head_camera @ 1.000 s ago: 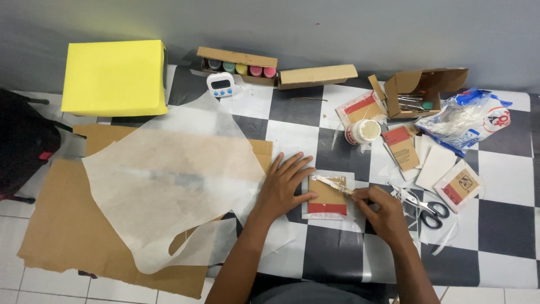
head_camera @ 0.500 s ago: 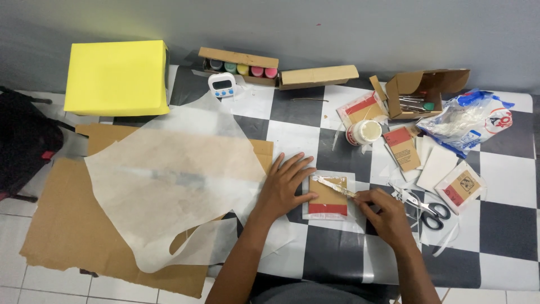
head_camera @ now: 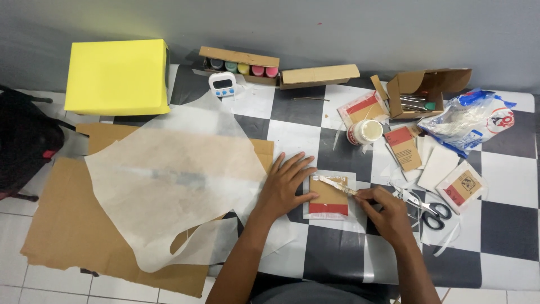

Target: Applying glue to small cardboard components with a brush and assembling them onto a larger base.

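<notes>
My left hand [head_camera: 284, 186] lay flat, fingers spread, pinning the left edge of the small brown card [head_camera: 329, 196] just right of table centre. My right hand [head_camera: 385, 209] pinched a thin stick [head_camera: 336, 184] whose tip rested across the card's top edge. Scissors [head_camera: 424, 205] sat just beside the right hand at 3 o'clock. A glue jar [head_camera: 364, 132] stood near at 12. The big tracing sheet [head_camera: 169, 180] overlapped cardboard [head_camera: 67, 236] at 9. Bare checkered table [head_camera: 495, 247] lay at 4 to 5 o'clock.
</notes>
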